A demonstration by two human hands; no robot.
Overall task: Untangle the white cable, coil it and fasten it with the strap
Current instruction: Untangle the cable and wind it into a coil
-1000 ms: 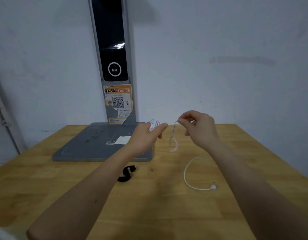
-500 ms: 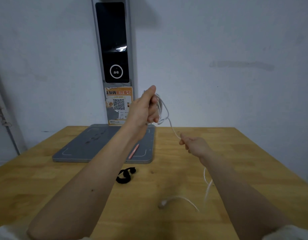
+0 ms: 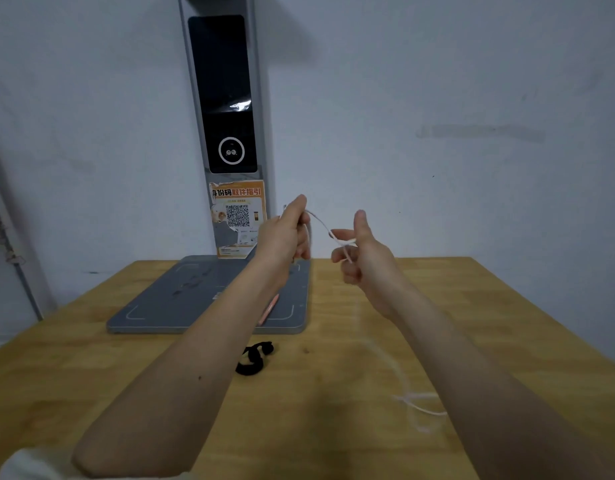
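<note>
Fingers [image 3: 300, 237] of left hand [image 3: 285, 235] curled round white cable [image 3: 321, 223]; right hand [image 3: 363, 252] pinching same cable, thumb up.

Left fist closed on gathered loops, raised above far table edge, at 12 o'clock from black strap [image 3: 254, 358]. Short span of cable arcing from left fist toward 3 o'clock into right hand, pinched there between curled fingers, index finger pointing toward 9 o'clock. Below right hand, cable trailing down blurred to wooden table [image 3: 91, 375], free end lying at 5 o'clock from right hand, beside right forearm. Strap curled on table between forearms, just at 6 o'clock from grey flat base [image 3: 181, 299]. Pink pen [image 3: 268, 308] on base, partly behind left forearm. Grey column with dark screen [image 3: 226, 95] and orange poster [image 3: 238, 216] rising behind base against wall.
</note>
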